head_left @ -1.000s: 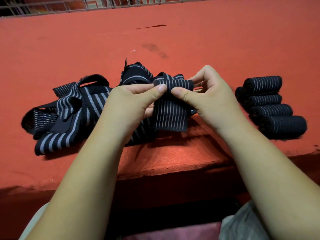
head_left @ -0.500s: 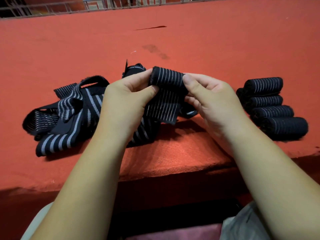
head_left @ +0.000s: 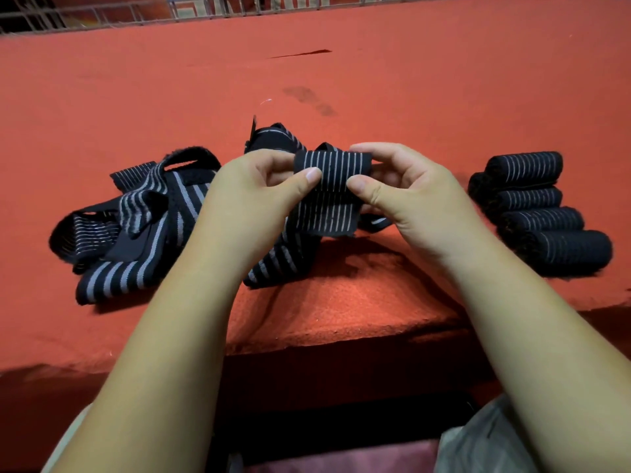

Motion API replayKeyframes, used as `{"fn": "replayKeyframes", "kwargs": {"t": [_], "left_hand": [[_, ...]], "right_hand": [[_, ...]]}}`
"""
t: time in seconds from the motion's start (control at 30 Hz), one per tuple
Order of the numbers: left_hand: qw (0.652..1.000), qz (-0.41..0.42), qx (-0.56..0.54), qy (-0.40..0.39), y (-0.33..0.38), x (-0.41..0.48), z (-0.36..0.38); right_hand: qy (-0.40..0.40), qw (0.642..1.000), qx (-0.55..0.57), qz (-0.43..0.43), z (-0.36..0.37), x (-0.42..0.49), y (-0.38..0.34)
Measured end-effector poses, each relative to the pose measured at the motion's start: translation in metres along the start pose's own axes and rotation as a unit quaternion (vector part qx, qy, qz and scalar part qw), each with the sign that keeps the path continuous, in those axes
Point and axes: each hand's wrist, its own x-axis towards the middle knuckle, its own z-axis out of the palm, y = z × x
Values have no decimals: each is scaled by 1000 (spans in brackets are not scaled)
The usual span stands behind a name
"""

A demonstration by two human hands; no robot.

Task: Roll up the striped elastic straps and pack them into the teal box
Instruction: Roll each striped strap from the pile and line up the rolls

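The strap (head_left: 329,196) in work is black elastic with thin, closely spaced pale stripes running along its length. Its top end is turned over into a short rolled or folded band, and a flat tail hangs below, ending in a straight cut edge just above the red-covered bench (head_left: 409,97). It is held up off the bench, near the front edge, between a heap of loose straps (head_left: 136,227) on the left and four rolled straps (head_left: 536,206) lying side by side on the right. Some of the loose straps carry broader grey stripes and lie tangled and looped over each other. The left hand (head_left: 252,199) and the right hand (head_left: 409,196) meet at the strap from either side, both forearms reaching in from the bottom of the view. On each hand the fingers (head_left: 372,148) curl round the rolled top, while the two thumbs press on the front of the strap just below it, tips nearly touching, so both hands pinch it. A wire rack (head_left: 102,15) runs along the far edge.
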Motion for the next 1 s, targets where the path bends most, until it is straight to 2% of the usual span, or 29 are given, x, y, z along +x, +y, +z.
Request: {"fn": "replayKeyframes", "kwargs": {"t": [0.2, 0.4, 0.5, 1.0], "left_hand": [[999, 0, -34, 18, 2, -3, 0], [997, 5, -64, 39, 4, -6, 8], [997, 14, -65, 43, 6, -9, 14], [996, -26, -62, 64, -1, -3, 18]], "right_hand": [[15, 1000, 7, -8, 1, 1, 3], [44, 988, -142, -43, -2, 3, 0], [40, 982, -177, -59, -5, 3, -2], [-29, 999, -30, -18, -6, 2, 1]]}}
